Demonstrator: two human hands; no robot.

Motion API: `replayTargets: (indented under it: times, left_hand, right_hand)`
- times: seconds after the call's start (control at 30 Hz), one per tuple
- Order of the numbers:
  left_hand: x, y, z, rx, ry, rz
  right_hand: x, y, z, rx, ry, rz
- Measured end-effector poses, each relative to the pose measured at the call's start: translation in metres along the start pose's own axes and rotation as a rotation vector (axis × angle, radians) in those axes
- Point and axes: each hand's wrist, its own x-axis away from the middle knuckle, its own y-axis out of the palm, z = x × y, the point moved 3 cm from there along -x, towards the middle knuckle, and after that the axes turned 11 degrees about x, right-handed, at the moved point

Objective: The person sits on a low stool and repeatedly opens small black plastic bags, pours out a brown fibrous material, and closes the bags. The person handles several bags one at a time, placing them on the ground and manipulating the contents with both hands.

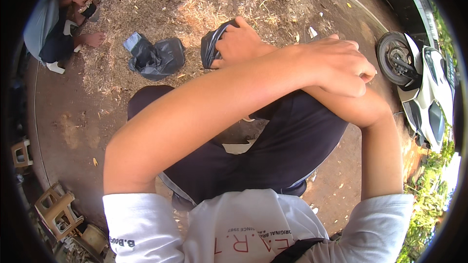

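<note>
My left arm crosses over my right forearm. My left hand (pixel 339 65) is above the right forearm with its fingers curled in, and nothing shows in them. Reaching out under the left arm, my right hand (pixel 240 44) grips a black plastic bag (pixel 210 46), its fingers wrapped over the bag's side. To the left of that bag, on the ground, sits a second black plastic bag (pixel 168 56), full and crumpled, with a light blue piece (pixel 131 42) at its upper left. What the held bag contains is hidden.
A wide heap of wood shavings (pixel 161 5) covers the ground ahead. Another person's hand (pixel 92 39) rests at its left edge. A white motorcycle (pixel 429 83) stands at the right, and plastic stools (pixel 58 212) are at the lower left.
</note>
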Motion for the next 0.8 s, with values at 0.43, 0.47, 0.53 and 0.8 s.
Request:
replayTargets:
  times: [0.43, 0.47, 0.53, 0.8]
  left_hand:
    - [0.248, -0.007, -0.077, 0.557, -0.445, 1.864]
    - [0.274, 0.010, -0.097, 0.719, -0.547, 2.001]
    - [0.278, 0.024, -0.117, 0.939, -0.581, 1.941]
    - [0.233, 0.010, -0.182, 1.343, -0.327, 1.538]
  right_hand:
    - [0.023, 0.002, 0.027, -0.199, 0.107, -0.030]
    - [0.021, 0.008, 0.026, -0.227, 0.111, 0.025]
    - [0.024, -0.002, 0.028, -0.251, -0.006, -0.046]
    - [0.011, 0.022, 0.042, -0.521, -0.198, 0.312]
